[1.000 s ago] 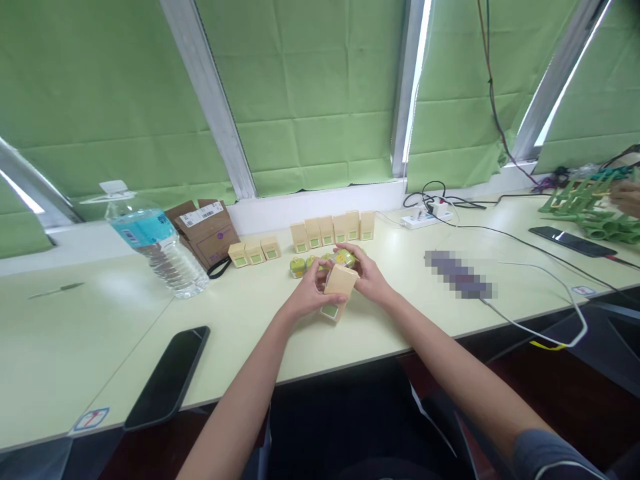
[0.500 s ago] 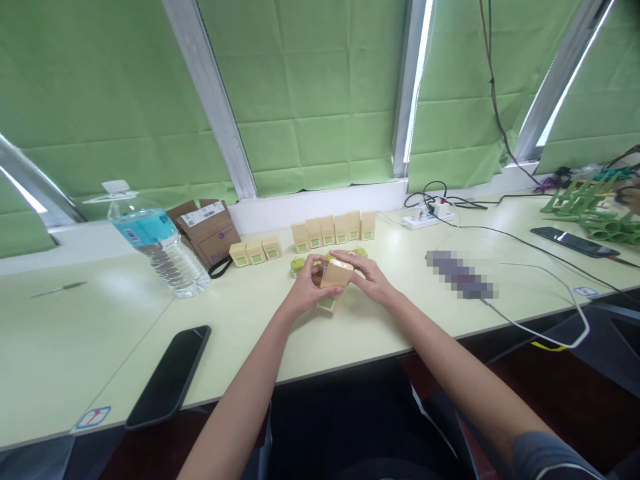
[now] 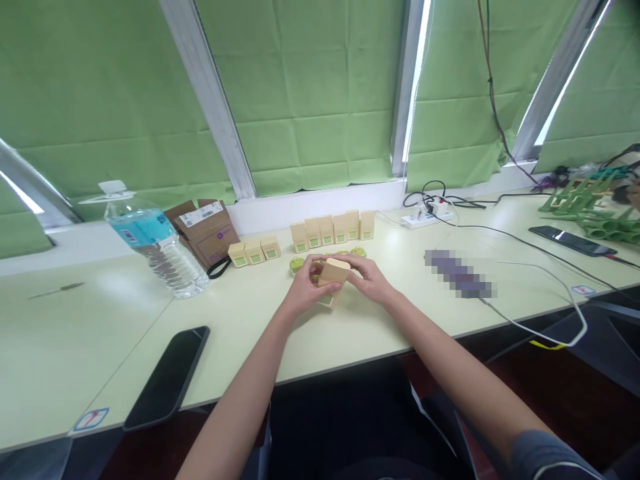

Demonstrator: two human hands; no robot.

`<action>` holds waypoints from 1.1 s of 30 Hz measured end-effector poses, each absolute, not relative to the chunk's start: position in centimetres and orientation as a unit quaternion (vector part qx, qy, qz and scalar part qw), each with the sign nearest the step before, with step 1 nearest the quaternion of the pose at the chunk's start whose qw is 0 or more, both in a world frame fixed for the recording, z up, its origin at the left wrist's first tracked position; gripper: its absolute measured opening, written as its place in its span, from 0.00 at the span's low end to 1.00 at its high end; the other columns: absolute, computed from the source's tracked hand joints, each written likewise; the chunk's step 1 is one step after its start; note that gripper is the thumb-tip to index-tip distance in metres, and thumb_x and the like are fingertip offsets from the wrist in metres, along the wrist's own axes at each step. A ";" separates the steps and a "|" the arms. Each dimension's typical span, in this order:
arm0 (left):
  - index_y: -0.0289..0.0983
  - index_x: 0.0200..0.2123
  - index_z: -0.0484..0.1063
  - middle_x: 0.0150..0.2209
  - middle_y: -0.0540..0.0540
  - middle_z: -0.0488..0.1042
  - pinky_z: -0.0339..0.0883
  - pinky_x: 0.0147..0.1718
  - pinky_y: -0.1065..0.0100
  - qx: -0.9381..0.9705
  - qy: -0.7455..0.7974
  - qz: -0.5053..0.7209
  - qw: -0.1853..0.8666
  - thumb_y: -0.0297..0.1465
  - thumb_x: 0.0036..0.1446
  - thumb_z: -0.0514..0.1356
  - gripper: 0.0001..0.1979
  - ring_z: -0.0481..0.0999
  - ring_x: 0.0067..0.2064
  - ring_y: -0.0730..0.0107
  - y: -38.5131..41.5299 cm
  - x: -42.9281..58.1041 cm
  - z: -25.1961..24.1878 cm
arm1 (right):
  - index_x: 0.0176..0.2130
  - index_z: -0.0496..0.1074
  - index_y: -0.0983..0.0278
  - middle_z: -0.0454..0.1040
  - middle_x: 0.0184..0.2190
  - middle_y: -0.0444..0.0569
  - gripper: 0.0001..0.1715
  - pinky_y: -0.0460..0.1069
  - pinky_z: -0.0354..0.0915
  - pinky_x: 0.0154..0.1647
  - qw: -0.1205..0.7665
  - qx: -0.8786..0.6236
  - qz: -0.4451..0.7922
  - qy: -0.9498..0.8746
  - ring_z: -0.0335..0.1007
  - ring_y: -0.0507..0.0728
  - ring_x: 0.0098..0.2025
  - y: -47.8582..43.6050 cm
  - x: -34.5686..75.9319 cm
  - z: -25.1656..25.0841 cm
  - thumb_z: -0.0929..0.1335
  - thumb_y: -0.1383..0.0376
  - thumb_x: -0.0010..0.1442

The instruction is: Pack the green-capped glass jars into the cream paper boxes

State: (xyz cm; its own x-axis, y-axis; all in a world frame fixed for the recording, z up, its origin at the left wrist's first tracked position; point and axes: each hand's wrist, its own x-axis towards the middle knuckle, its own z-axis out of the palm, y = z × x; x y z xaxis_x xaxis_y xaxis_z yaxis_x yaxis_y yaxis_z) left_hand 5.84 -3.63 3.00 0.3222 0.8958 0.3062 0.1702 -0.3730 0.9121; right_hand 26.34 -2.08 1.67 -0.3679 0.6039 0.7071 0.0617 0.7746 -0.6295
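Observation:
A small cream box (image 3: 335, 269) with a green label is held above the table in front of me. My left hand (image 3: 303, 292) grips it from the left, its thumb across the near face. From the right, my right hand (image 3: 369, 279) closes on the same box, with its fingertips behind the far side and partly hidden. Just beyond the hands sit several green rounded items (image 3: 359, 252), mostly covered by my fingers. Farther back stands a row of similar cream boxes (image 3: 327, 231), and a shorter group of such boxes (image 3: 255, 251) is to its left.
At the left are a large water bottle (image 3: 163, 247), a cardboard carton (image 3: 210, 233), a pen-like tool (image 3: 56, 291) and a black phone (image 3: 167, 377). A power strip (image 3: 425, 219) with cables lies at the back right. Another phone (image 3: 573, 241) and green plastic parts (image 3: 595, 207) are farther right.
Between my hands the cream box has tilted slightly, and its lower end shows less below my left thumb. Both hands keep nearly the same place. The view has shifted a little.

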 end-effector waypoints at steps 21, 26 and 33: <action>0.38 0.51 0.72 0.48 0.41 0.77 0.73 0.44 0.63 0.679 0.382 0.476 0.409 0.45 0.49 0.72 0.29 0.77 0.47 0.59 -3.4 6.0 2.8 | 0.49 0.77 0.59 0.79 0.45 0.50 0.22 0.55 0.74 0.49 0.552 -0.270 0.264 -0.743 0.76 0.58 0.45 -2.1 25.9 1.6 0.63 0.49 0.71; 0.35 0.49 0.75 0.44 0.40 0.78 0.72 0.42 0.63 0.660 0.389 0.494 0.412 0.47 0.48 0.72 0.30 0.78 0.43 0.59 -3.3 5.9 2.7 | 0.47 0.78 0.59 0.79 0.45 0.51 0.19 0.55 0.73 0.50 0.537 -0.262 0.249 -0.762 0.76 0.58 0.47 -2.5 26.0 1.9 0.64 0.51 0.71; 0.35 0.43 0.78 0.46 0.40 0.77 0.73 0.42 0.62 0.659 0.390 0.523 0.373 0.49 0.48 0.72 0.27 0.78 0.45 0.58 -3.0 5.9 2.6 | 0.51 0.75 0.59 0.78 0.49 0.52 0.18 0.56 0.75 0.52 0.513 -0.255 0.273 -0.772 0.75 0.59 0.51 -2.5 25.9 1.9 0.66 0.52 0.69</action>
